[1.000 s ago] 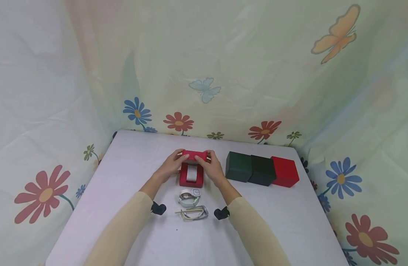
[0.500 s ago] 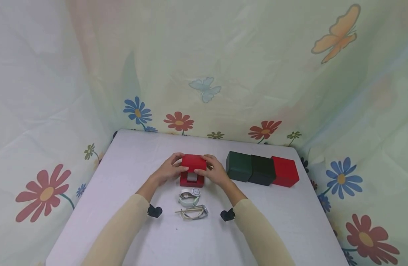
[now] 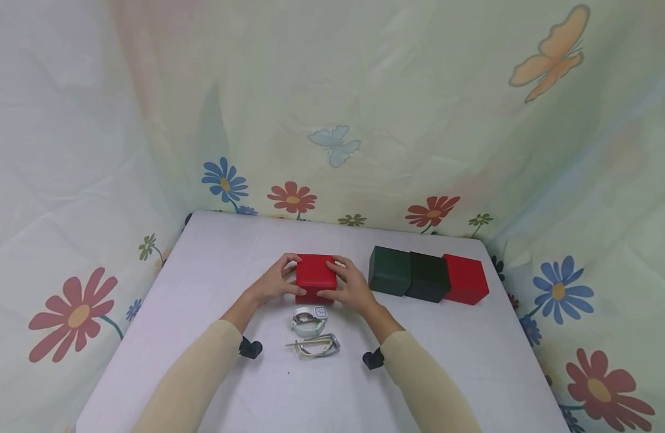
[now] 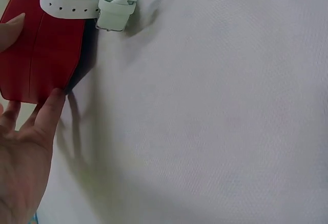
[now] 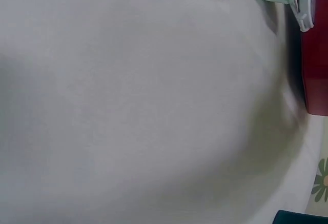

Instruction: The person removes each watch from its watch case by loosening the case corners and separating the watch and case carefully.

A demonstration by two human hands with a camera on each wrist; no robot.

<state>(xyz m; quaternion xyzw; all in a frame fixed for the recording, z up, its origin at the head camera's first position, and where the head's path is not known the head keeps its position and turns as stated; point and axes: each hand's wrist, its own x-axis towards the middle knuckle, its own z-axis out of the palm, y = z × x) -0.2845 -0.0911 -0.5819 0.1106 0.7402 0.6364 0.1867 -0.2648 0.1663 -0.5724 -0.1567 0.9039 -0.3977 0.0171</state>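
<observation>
A red watch box [image 3: 316,272] sits on the table with its lid down, between both hands. My left hand [image 3: 275,281] holds its left side, thumb at the front edge and fingers toward the back corner. On the opposite side my right hand [image 3: 354,285] grips it the same way. In the left wrist view, fingers of the left hand [image 4: 25,157] touch the end of the red box [image 4: 43,55]. Just in front of the box lies a watch with a white face and pale strap [image 3: 309,320]. Nearer the person is another watch [image 3: 317,346], lying on its side.
To the right, a green box [image 3: 389,270], a darker green box [image 3: 428,276] and a second red box [image 3: 465,279] stand side by side on the white table [image 3: 419,373]. A floral curtain [image 3: 256,108] rises behind the table's far edge.
The red watch box's lid has swung down toward the person, covering the white cushion inside. Both hands have come down and forward with it.
</observation>
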